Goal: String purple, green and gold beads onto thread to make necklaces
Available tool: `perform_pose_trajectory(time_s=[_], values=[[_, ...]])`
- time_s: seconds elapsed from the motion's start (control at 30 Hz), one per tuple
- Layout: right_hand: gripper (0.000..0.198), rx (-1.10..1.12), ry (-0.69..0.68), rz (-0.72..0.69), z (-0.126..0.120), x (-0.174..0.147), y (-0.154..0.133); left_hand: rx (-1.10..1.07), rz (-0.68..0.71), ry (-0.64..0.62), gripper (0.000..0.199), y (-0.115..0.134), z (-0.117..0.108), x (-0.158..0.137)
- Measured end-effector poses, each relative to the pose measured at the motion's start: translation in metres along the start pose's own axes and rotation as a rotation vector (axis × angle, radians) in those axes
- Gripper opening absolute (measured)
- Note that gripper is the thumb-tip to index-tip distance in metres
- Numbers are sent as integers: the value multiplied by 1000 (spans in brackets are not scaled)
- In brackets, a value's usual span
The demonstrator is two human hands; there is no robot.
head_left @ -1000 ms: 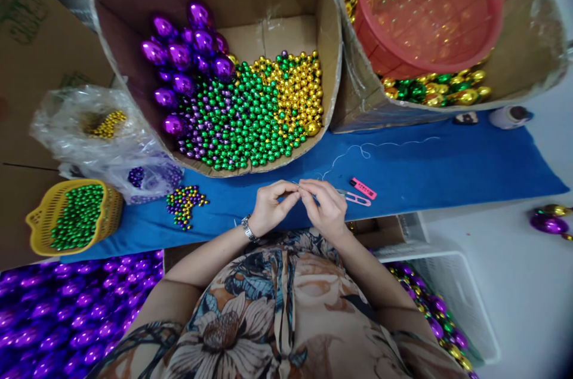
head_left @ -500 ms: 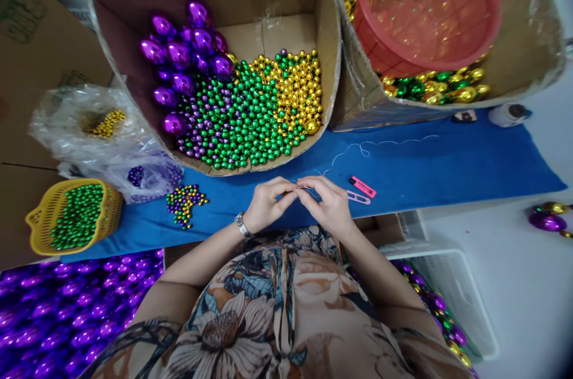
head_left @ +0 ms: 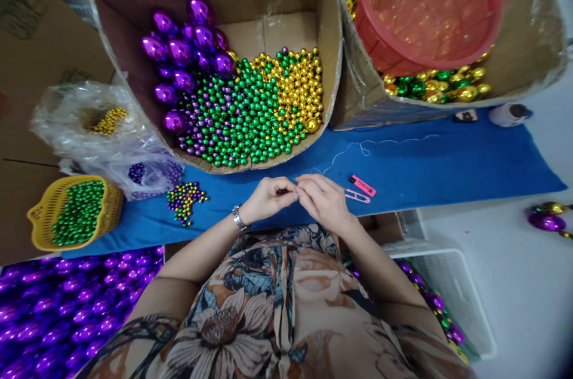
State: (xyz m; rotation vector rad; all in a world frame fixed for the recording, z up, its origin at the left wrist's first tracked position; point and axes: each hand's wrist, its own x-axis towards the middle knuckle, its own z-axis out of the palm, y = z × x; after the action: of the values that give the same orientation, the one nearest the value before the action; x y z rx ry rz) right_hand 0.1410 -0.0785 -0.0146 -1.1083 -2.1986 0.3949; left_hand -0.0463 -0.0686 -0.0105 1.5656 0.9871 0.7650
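Observation:
Over the front of the blue cloth (head_left: 403,170), my left hand (head_left: 268,199) and my right hand (head_left: 326,201) meet at the fingertips, each in a pinch. A thin white thread (head_left: 362,146) runs from behind the fingers across the cloth to the right, with a small loop in it. The bit of thread at the fingertips is mostly hidden. Just right of my right hand lie a bright pink flat piece with a black end (head_left: 363,186) and a pale pink looped tool (head_left: 357,196). Loose green, gold and purple beads (head_left: 184,203) lie left of my left hand.
A cardboard box (head_left: 329,86) of beads stands behind my hands. Right of it, a red basket (head_left: 430,62) sits in another box. At left are a yellow basket (head_left: 40,230) of green beads and plastic bags (head_left: 58,122). A white bottle (head_left: 505,115) stands far right.
My fingertips have closed together, and the short bit of thread seen between them is now mostly covered. My right hand has turned slightly, knuckles more upward. The things on the cloth stay put.

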Motion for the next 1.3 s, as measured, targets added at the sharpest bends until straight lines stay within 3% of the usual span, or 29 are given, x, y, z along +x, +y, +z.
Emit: perform_pose_trajectory(time_s=[0.1,0.23,0.33,0.4,0.47,0.53,0.6,0.67,0.73,0.83,1.0,1.3], values=[[15,42,38,28,-1,0,0,-73,-114,-4,22,-3,1,0],[16,83,159,179,-10,1,18,-180,-204,42,25,-8,0,-2],[23,-166,237,335,-24,-2,60,-276,-206,145,27,-9,-5,-4],[30,-386,258,514,-37,-8,96,-366,-197,244,27,-9,-11,-3],[32,-556,210,718,-50,-17,126,-457,-207,317,28,-8,-18,-2],[32,-656,127,835,-57,-28,140,-514,-231,358,29,-7,-23,0],[33,-656,55,827,-54,-41,134,-530,-243,387,30,-7,-25,1],[32,-526,-57,718,-43,-53,115,-515,-242,405,31,-8,-24,1],[28,-318,-269,584,-27,-66,92,-488,-240,405,31,-10,-22,0],[28,-240,-473,559,-7,-82,69,-445,-244,383,31,-14,-19,-2],[23,-309,-500,686,3,-97,63,-433,-261,363,33,-16,-15,-4],[24,-292,-440,630,1,-94,60,-440,-243,343,33,-17,-8,-6]])
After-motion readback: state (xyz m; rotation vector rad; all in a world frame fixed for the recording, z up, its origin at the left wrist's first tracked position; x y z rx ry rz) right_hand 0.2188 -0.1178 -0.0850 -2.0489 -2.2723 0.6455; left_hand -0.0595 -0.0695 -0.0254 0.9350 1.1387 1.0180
